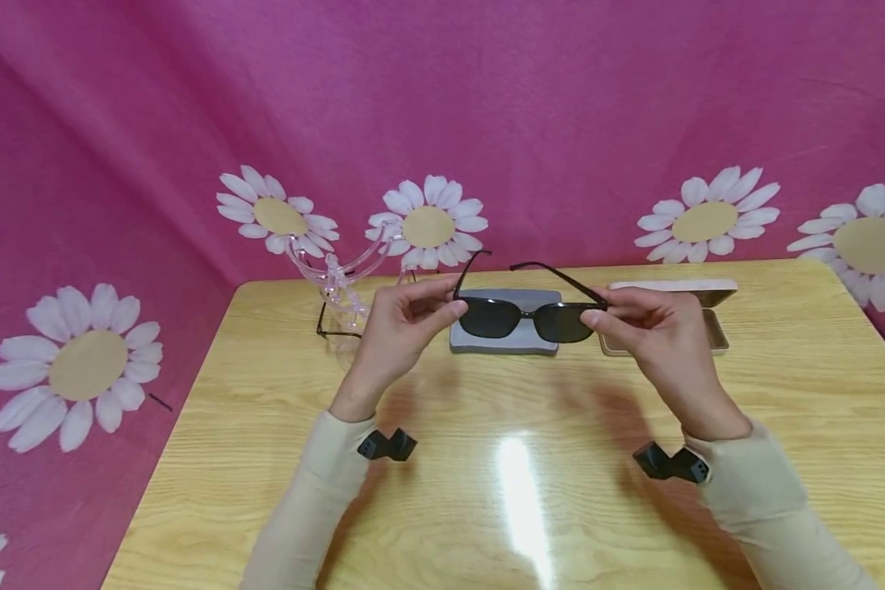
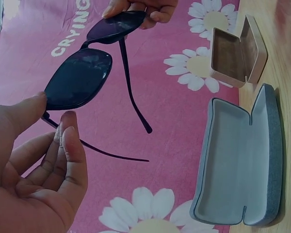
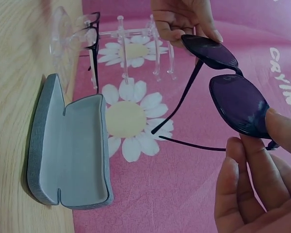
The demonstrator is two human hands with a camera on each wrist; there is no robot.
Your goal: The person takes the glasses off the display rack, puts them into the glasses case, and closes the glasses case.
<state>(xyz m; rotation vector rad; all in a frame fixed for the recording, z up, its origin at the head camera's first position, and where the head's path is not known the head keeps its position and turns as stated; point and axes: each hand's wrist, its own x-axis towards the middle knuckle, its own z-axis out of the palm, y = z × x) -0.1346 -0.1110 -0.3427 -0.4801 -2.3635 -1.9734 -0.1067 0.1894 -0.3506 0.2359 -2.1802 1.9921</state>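
Black sunglasses [image 1: 528, 319] are held up above the table between both hands, their temples unfolded and pointing away. My left hand [image 1: 406, 332] pinches the left end of the frame between thumb and fingers. At the other end, my right hand [image 1: 660, 344] grips the frame the same way, its thumb on the lens edge. Behind the sunglasses lies a grey glasses case [image 1: 505, 344]; both wrist views show it open, and its light lining [image 2: 223, 160] holds nothing. A beige glasses case [image 1: 667, 348], lid raised, sits beyond the right hand.
A clear plastic glasses stand [image 1: 335, 283] stands at the back left, partly hidden by the left hand. Dark-framed eyeglasses [image 3: 93, 48] hang on it low down. A pink cloth [image 1: 531, 123] with white flowers rises behind the wooden table [image 1: 450, 492].
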